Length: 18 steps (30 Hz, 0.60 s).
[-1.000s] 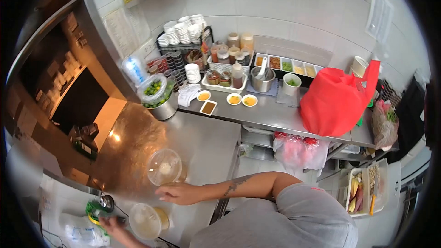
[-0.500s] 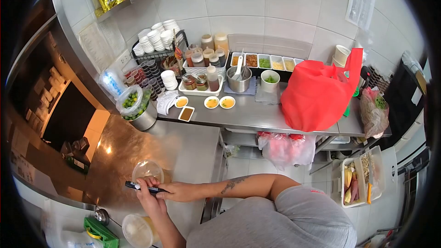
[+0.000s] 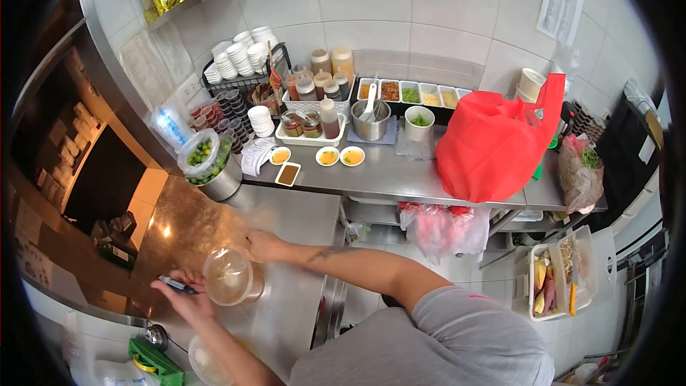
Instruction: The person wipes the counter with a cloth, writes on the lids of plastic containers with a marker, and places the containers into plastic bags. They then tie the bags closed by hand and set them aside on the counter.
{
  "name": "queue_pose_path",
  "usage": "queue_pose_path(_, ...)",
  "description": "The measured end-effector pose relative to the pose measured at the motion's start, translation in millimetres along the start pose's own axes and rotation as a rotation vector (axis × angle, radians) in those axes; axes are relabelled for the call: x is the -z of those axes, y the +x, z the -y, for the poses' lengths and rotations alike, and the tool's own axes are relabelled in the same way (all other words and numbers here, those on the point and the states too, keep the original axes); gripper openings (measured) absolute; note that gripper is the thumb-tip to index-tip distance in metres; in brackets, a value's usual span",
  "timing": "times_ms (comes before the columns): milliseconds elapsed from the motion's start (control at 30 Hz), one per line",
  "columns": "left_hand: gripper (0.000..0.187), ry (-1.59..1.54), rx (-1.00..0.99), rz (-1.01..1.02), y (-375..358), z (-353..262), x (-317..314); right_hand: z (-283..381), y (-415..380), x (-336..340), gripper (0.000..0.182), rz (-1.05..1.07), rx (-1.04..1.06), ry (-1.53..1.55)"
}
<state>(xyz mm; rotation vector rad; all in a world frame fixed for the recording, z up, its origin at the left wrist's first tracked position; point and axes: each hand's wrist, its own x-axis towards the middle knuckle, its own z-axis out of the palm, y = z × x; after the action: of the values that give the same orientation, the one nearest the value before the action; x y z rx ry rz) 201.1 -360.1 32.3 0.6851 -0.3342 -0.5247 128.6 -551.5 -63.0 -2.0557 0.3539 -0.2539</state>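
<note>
In the head view, my left hand [image 3: 191, 294] is closed around a dark marker pen [image 3: 177, 284], to the left of a round clear plastic tub [image 3: 232, 276] with a lid. My right hand [image 3: 264, 246] is at the tub's upper right edge, its fingers low over the steel counter [image 3: 296, 225]. Those fingers are smeared by motion, so I cannot tell what they hold. A second lidded tub [image 3: 206, 363] stands at the bottom, partly hidden behind my left forearm.
A red bag [image 3: 489, 146] stands on the back counter. Beside it are a steel pot [image 3: 370, 129], small sauce dishes [image 3: 327, 157], bottles and topping trays. A bucket of green limes [image 3: 223, 180] sits at the counter's corner. A green holder [image 3: 153, 363] lies at lower left.
My hands, together on the marker before, have parted. The left has moved left and down with the marker; the right has moved up to the tub's edge. The tub now shows more fully.
</note>
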Motion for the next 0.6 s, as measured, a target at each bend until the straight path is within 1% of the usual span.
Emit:
queue_pose_path(67,0.047,-0.039,-0.001,-0.153,6.2,21.0,32.9,-11.8,29.1,-15.8,0.032,-0.079,-0.096,0.037)
queue_pose_path(100,0.047,-0.062,0.002,-0.230,7.0,27.5,44.8,-8.2,27.4,-20.6,0.031,-0.088,-0.068,0.008)
queue_pose_path(167,0.045,-0.079,0.017,-0.195,2.0,31.3,58.7,2.7,18.7,-29.1,0.028,-0.105,-0.017,-0.053)
queue_pose_path(200,0.044,-0.089,0.025,-0.184,0.0,33.8,63.7,3.7,17.7,-25.9,0.029,-0.092,-0.010,-0.002)
queue_pose_path(267,0.036,-0.129,0.015,-0.130,2.5,33.4,70.9,2.8,14.6,-22.5,0.031,-0.020,0.000,0.110)
queue_pose_path(300,0.032,-0.145,-0.011,-0.126,0.4,30.3,76.9,-0.5,16.1,-24.8,0.032,-0.051,-0.038,0.119)
queue_pose_path(333,0.027,-0.122,0.002,-0.190,1.2,34.8,91.4,-7.2,20.8,-31.8,0.035,-0.063,-0.072,0.133)
queue_pose_path(367,0.023,-0.093,0.009,-0.268,3.8,30.8,104.5,-25.8,29.9,-45.6,0.035,-0.013,-0.007,0.201)
queue_pose_path(400,0.015,-0.037,-0.015,-0.320,-4.2,25.9,75.8,4.0,6.9,-27.5,0.033,-0.047,-0.133,0.140)
queue_pose_path(433,0.014,0.060,-0.084,-0.237,-8.9,26.2,69.3,-32.4,20.5,-55.7,0.031,-0.160,-0.091,0.192)
queue_pose_path(467,0.016,0.095,-0.101,-0.241,-7.7,27.7,74.0,-24.1,7.2,-53.0,0.028,-0.210,-0.036,0.220)
queue_pose_path(500,0.017,0.131,-0.120,-0.244,-8.4,27.6,73.6,-30.4,3.5,-56.6,0.028,-0.203,-0.047,0.297)
queue_pose_path(567,0.019,0.172,-0.151,-0.245,-6.9,28.6,77.7,-23.2,-9.8,-54.3,0.028,-0.242,-0.053,0.331)
queue_pose_path(600,0.019,0.181,-0.162,-0.245,-5.5,30.0,79.6,-19.5,-13.1,-51.7,0.028,-0.194,-0.095,0.348)
